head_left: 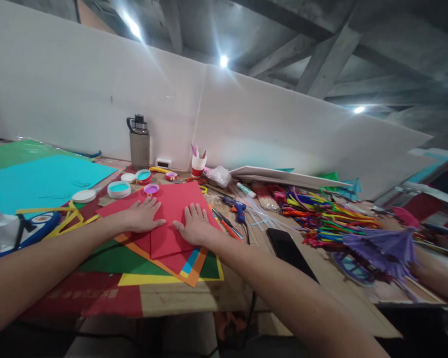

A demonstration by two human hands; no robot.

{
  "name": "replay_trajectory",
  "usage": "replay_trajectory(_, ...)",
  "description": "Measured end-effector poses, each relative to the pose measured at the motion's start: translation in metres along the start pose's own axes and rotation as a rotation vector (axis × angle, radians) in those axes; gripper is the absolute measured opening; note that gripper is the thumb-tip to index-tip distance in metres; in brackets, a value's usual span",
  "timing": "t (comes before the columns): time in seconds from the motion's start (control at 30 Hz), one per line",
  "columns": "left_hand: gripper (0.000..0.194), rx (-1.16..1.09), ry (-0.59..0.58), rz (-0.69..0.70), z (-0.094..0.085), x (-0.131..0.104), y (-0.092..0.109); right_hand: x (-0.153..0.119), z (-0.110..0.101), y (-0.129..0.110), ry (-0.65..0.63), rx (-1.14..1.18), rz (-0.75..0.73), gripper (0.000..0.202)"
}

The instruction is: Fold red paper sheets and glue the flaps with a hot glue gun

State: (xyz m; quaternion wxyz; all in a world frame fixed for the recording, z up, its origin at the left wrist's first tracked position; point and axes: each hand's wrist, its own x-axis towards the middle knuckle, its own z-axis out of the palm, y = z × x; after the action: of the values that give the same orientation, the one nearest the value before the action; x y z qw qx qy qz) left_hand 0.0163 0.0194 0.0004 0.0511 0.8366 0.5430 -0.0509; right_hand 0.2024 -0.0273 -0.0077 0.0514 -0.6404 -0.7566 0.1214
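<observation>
My left hand [144, 216] lies flat with its fingers spread on red paper [177, 196]. Beside it, my right hand [195, 224] rests palm down on the same red paper, fingers also apart. A smaller red piece appears to lie on top of a larger red sheet. Under these, a dark green sheet [110, 258], an orange sheet [195, 275] and a yellow sheet [145, 280] show at the edges. A tub of purple colour [151, 189] stands just beyond my left fingertips.
To the right lie a blue glue gun [240, 213], a black phone [289, 251] and many coloured pipe cleaners [332, 223]. A co-worker's arm [438, 278] is near a purple pleated object [381, 248]. A bottle [139, 149] and pen cup [198, 164] stand behind; turquoise paper [48, 176] lies left.
</observation>
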Motion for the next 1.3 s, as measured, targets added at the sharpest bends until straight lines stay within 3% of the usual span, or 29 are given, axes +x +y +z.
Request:
replay_trajectory(0.13, 0.062, 0.068, 0.207, 0.065, 0.010, 0.003, 0.004, 0.013, 0.012, -0.016, 0.141, 0.069, -0.115, 0.075)
replay_trajectory(0.37, 0.065, 0.094, 0.201, 0.133, 0.021, -0.002, 0.004, 0.007, 0.018, -0.008, 0.146, 0.012, -0.287, 0.076)
replay_trajectory(0.63, 0.081, -0.029, 0.298, 0.157, 0.030, 0.003, -0.003, -0.007, 0.012, 0.015, 0.156, -0.029, -0.244, 0.080)
replay_trajectory(0.93, 0.056, -0.006, 0.412, 0.237, 0.042, 0.017, -0.022, -0.005, 0.009, 0.012, 0.183, -0.041, -0.232, 0.081)
replay_trajectory(1.07, 0.054, -0.014, 0.471, 0.272, 0.045, 0.024, -0.028, -0.004, 0.010, 0.014, 0.180, -0.040, -0.237, 0.084)
replay_trajectory(1.13, 0.061, 0.007, 0.508, 0.371, 0.041, 0.019, -0.022, -0.004, 0.010, 0.015, 0.176, -0.036, -0.236, 0.084)
replay_trajectory(1.23, 0.072, -0.040, 0.286, 0.565, 0.031, 0.006, -0.010, -0.004, 0.011, 0.016, 0.169, -0.018, -0.234, 0.084)
replay_trajectory(1.3, 0.076, -0.071, 0.197, 0.556, 0.023, -0.004, -0.004, -0.005, 0.012, 0.016, 0.157, -0.010, -0.235, 0.085)
